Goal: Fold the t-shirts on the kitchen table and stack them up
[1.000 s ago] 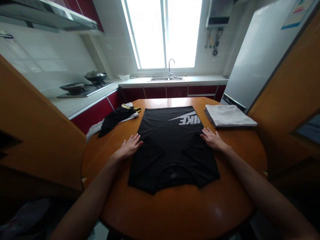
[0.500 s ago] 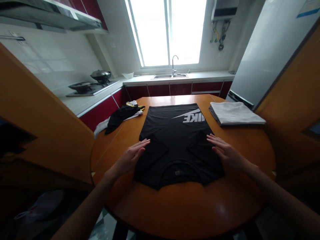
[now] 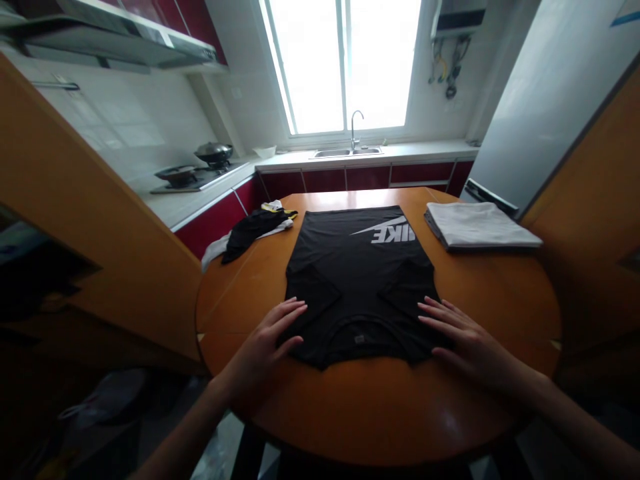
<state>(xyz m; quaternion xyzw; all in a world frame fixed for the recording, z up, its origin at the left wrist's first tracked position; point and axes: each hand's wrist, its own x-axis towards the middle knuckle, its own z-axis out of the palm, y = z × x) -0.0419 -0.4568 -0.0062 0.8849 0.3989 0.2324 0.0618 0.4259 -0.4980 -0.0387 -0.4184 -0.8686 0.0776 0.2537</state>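
Observation:
A black T-shirt (image 3: 357, 267) with a white Nike print lies flat on the wooden table (image 3: 380, 413), its neckline toward me and its sleeves folded inward. At its left shoulder edge is my left hand (image 3: 273, 340), fingers stretched out and holding nothing. My right hand (image 3: 467, 340) is spread at the opposite shoulder edge, likewise with nothing in it. The fingertips of both hands overlap the shirt's sides; whether they press on the cloth I cannot tell.
Crumpled black, white and yellow clothes (image 3: 255, 230) lie at the table's far left. A folded stack of white and grey cloth (image 3: 485, 225) rests at the far right. Beyond are a counter with a sink (image 3: 347, 153), pans (image 3: 214, 153) on a stove and a refrigerator (image 3: 515, 113).
Both hands have moved nearer to me along the shirt's sides, and their fingers have spread and turned flatter. The view has shifted slightly left. The shirt lies as before.

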